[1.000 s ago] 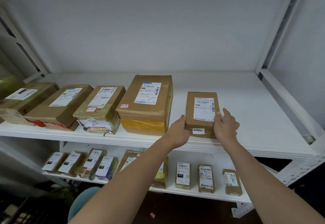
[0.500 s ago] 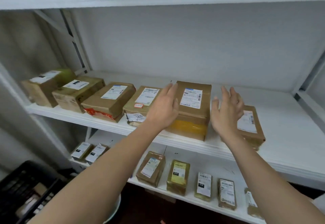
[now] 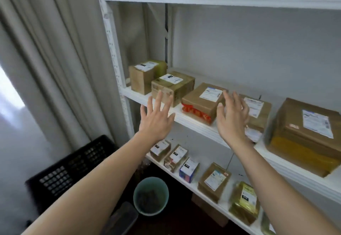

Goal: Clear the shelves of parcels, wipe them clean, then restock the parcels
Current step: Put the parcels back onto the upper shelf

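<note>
1. Head view swings toward the rack's near end compared with a second ago; back then both hands gripped a small parcel at the shelf's front edge, and now that parcel is out of frame and neither hand holds anything.
2. Left hand (image 3: pixel 156 118) is released, fingers spread, hovering at about 9 o'clock of the red-taped parcel (image 3: pixel 202 102); right hand (image 3: pixel 233 118) is likewise released, fingers loosely fanned, at its 3 o'clock, in front of the next parcel.
3. My reading: the last parcel is set down and restocking goes on; the hands seem to be moving toward the row, perhaps to straighten it.
4. Parcels sit in a row along the middle shelf (image 3: pixel 193 120), brown cardboard, white labels up, angled slightly; the large yellow-taped parcel (image 3: pixel 306 135) lies at 3 o'clock; smaller packets fill the lower shelf (image 3: pixel 195 186).
</note>
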Tool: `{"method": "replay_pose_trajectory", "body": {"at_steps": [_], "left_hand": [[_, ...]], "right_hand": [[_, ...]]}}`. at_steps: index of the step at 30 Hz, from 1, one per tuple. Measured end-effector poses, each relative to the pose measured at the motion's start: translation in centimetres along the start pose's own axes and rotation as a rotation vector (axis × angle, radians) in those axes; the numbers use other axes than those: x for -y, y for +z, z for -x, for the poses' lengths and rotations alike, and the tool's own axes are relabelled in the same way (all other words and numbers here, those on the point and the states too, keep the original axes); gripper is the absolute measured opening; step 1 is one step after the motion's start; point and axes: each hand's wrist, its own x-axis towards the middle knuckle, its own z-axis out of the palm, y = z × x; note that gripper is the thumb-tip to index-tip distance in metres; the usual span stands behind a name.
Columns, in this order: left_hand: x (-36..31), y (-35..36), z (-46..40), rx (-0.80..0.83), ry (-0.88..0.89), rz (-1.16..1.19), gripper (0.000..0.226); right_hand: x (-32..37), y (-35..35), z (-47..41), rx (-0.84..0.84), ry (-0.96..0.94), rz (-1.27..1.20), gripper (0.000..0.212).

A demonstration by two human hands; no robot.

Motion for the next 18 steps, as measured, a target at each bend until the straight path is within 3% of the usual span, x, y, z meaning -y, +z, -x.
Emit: {"method": "replay_pose_trajectory", "body": {"at_steps": [9,18], "left_hand": [[22.9,0.0,9.4,0.12,-0.447,-0.057,0.06],[36.5,3.6,13.8,0.199,-0.81,-0.023,0.061]], "right_hand": [[16.2,17.3,6.5,0.429,-0.21,-0.094,0.047],[23.2,32.2,6.8,0.786,-0.329,0.017,0.048]]}}
